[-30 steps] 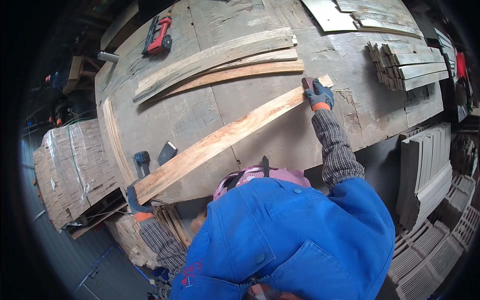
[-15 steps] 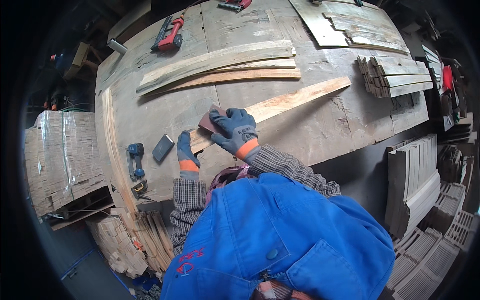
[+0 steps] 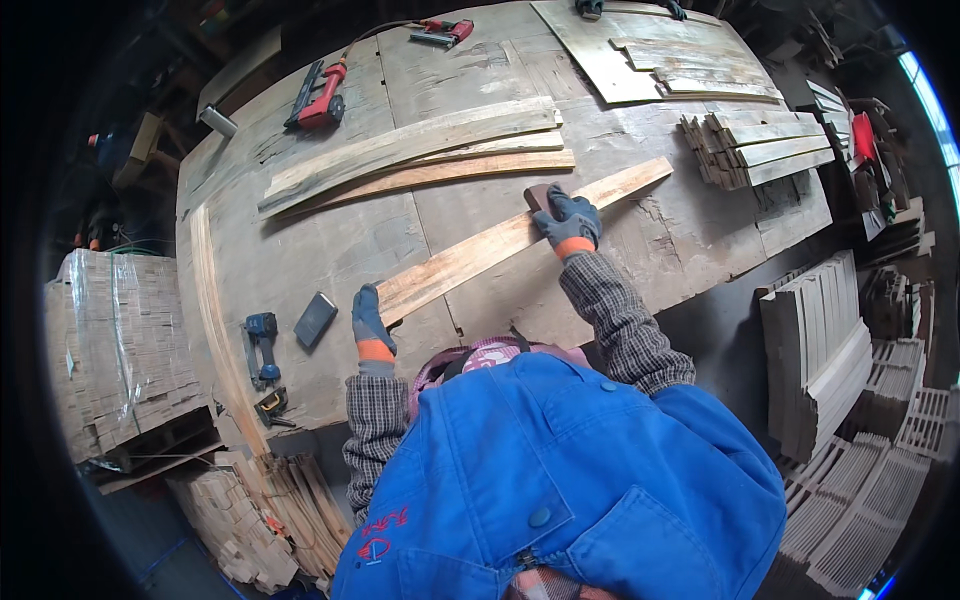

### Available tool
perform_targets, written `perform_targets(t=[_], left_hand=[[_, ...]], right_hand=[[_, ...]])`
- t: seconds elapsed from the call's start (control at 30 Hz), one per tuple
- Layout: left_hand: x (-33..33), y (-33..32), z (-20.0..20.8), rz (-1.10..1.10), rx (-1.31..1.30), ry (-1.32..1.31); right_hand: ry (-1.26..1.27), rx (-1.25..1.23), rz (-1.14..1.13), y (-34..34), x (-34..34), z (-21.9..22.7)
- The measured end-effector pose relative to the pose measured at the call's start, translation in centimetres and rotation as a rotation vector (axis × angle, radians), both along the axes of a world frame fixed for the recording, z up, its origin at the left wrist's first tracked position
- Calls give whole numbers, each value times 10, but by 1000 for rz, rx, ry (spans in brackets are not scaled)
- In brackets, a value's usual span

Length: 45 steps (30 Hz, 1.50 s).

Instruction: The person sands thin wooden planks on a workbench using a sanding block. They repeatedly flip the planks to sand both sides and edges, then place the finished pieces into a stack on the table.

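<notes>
A long pale wooden board (image 3: 460, 262) lies slanted across the worktable, its right end farther off. My left hand (image 3: 369, 318), in a grey glove with an orange cuff, is closed around the board's near left end. Toward the board's far end, my right hand (image 3: 572, 221), gloved alike, grips a brown sanding block (image 3: 539, 198) that rests on the board's upper face. The fingers of this hand wrap over the block and hide part of it. Left of my left hand lies a dark rectangular block (image 3: 316, 319) on the tabletop.
Several loose boards (image 3: 420, 150) lie beyond the work. Red nail guns (image 3: 322, 100) sit farther back, a blue nail gun (image 3: 262, 348) at the left. Stacked slats (image 3: 770, 145) and a panel of boards (image 3: 690, 60) stand at right, where another person's gloved hand (image 3: 590, 8) shows.
My right hand has slid the sanding block along the board, away from my left hand toward the far right end. My left hand keeps its hold; the view has shifted slightly.
</notes>
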<state>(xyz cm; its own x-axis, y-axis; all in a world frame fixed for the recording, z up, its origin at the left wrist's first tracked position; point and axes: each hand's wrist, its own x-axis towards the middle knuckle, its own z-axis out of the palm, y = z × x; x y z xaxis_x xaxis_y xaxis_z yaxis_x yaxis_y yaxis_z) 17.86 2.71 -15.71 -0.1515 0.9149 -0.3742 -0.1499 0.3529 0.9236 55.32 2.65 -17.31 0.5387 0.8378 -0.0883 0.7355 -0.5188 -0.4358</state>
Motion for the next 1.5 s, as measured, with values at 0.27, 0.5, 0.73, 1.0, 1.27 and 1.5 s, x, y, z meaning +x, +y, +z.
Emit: perform_targets(t=[0.27, 0.5, 0.73, 1.0, 1.27, 1.5], left_hand=[[-29, -2, 45, -56, 0, 236], [-100, -15, 38, -222, 267, 591], [-128, -10, 69, -478, 470, 486], [-106, -11, 102, -517, 590, 717], [-107, -15, 101, -467, 603, 728], [-82, -11, 93, -457, 669, 685]], right_hand=[[115, 159, 474, -27, -115, 32], [55, 138, -55, -21, 41, -34], [36, 292, -69, -48, 87, -41], [120, 261, 210, -44, -54, 22], [137, 349, 463, -45, -102, 63], [166, 282, 359, -41, -97, 68]])
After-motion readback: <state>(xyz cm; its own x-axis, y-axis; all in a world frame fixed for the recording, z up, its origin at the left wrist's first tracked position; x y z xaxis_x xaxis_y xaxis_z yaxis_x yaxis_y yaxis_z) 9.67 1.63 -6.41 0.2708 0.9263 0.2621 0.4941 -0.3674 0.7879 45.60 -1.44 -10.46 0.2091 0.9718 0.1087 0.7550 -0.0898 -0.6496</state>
